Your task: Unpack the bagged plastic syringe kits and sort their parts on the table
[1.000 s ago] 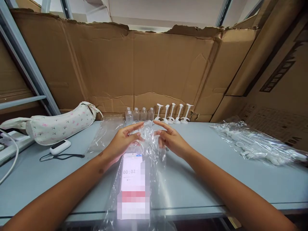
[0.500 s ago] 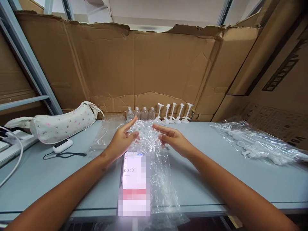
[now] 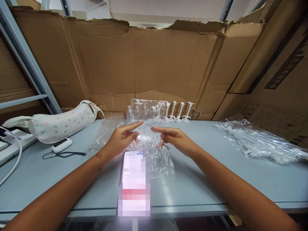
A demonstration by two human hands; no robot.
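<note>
Head | clear bag (image 3: 149, 141) between left hand (image 3: 119, 140) and right hand (image 3: 178, 139), phone (image 3: 133, 177) at its 7 o'clock | index fingers extended, thumbs apart; film grip can't be told | loose film might snag, toppling 5 white pieces (image 3: 178, 120) at 1 o'clock | long axis roughly 12-to-6, mouth unclear

One left hand (image 3: 125, 138) and one right hand (image 3: 176, 139) are shown. Three clear bags are counted: one crumpled bag (image 3: 147, 139) between the hands, one flat bag (image 3: 104, 131) beside the left, one filled bag (image 3: 262, 142) far right. Beyond the right hand, five white pumps (image 3: 171, 119) are aligned; the bottles (image 3: 129, 115) are veiled, their number unreadable. Nearer than both hands, one phone (image 3: 132, 160) is seen.
</note>
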